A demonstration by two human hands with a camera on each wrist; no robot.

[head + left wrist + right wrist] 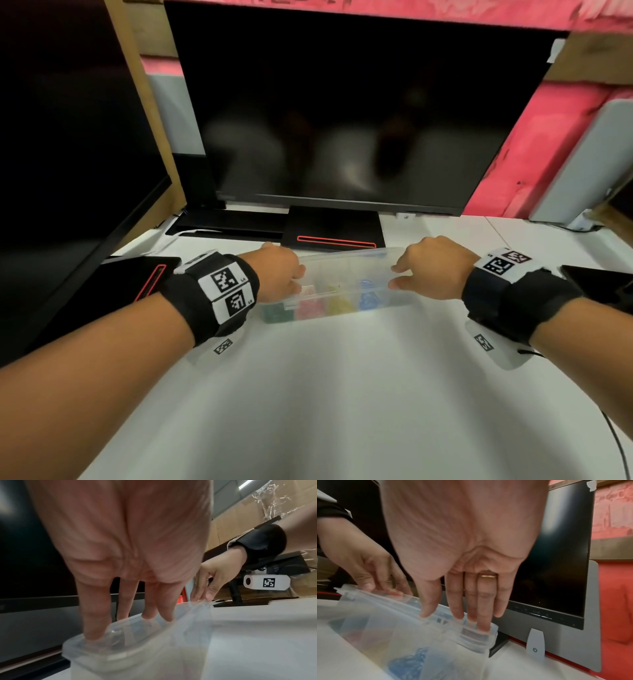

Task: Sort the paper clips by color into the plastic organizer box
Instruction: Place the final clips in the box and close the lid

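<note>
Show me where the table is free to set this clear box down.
Bare: the white table on the person's side of the clear box. Crowded: behind it, by the monitor stand, and left, by the second stand.

left wristband (183, 308): black fabric wrap, two white tags (228, 293) with black square codes | right wristband (510, 305): same black wrap, two coded tags | pods (266, 583): white, coded sticker, under each wrist | cable (530, 352): thin, black, at right pod | right hand (462, 534): gold ring (488, 576)
</note>
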